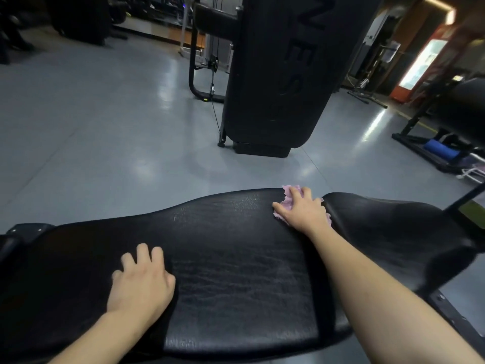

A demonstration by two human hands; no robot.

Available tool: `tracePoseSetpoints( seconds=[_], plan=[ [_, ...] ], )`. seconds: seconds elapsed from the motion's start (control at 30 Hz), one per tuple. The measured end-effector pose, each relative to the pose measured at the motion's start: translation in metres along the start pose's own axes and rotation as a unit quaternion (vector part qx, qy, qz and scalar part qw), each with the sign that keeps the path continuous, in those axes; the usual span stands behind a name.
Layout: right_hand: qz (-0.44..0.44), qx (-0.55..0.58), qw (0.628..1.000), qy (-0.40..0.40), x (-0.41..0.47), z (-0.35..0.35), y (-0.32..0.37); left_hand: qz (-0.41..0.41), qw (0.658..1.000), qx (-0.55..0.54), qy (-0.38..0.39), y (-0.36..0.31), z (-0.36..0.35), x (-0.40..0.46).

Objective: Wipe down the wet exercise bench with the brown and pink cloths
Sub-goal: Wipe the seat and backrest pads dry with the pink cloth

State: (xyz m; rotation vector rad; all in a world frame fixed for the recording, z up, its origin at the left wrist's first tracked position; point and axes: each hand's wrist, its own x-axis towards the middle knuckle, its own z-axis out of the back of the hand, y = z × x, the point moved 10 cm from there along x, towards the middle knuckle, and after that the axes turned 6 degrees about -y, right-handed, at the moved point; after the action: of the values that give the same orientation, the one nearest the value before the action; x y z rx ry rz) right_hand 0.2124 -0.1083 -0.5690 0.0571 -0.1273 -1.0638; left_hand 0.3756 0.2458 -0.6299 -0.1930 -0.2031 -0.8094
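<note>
A long black padded exercise bench runs across the foreground, with wet streaks on its middle and far edge. My right hand lies flat with fingers spread on a crumpled pink cloth, pressing it on the bench's far edge beside the gap between pad sections. My left hand rests palm down on the near left part of the pad. A darker, duller patch lies under and beside that hand; I cannot tell whether it is the brown cloth.
A tall black weight-stack machine stands on the grey floor just beyond the bench. A rack base with a blue roll sits at the right, and a lit orange vending cabinet stands further back.
</note>
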Motion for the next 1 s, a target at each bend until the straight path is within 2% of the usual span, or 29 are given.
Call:
tracePoseSetpoints(
  seconds=[0.13,0.57,0.7,1.0],
  plan=[
    [0.006,-0.008,1.0,0.011,0.024,-0.002,0.007,-0.007,1.0,-0.003,-0.006,-0.004,-0.001,0.002],
    [0.115,-0.093,0.989,0.021,0.051,-0.02,0.068,0.017,0.994,0.012,0.108,-0.002,-0.019,0.004],
    [0.194,-0.106,0.975,0.036,0.032,-0.043,0.14,0.038,0.989,0.027,0.138,-0.004,-0.008,0.005],
    [0.348,-0.079,0.93,0.087,-0.057,-0.109,0.324,0.014,0.994,-0.016,0.105,0.01,0.004,0.009]
  ],
)
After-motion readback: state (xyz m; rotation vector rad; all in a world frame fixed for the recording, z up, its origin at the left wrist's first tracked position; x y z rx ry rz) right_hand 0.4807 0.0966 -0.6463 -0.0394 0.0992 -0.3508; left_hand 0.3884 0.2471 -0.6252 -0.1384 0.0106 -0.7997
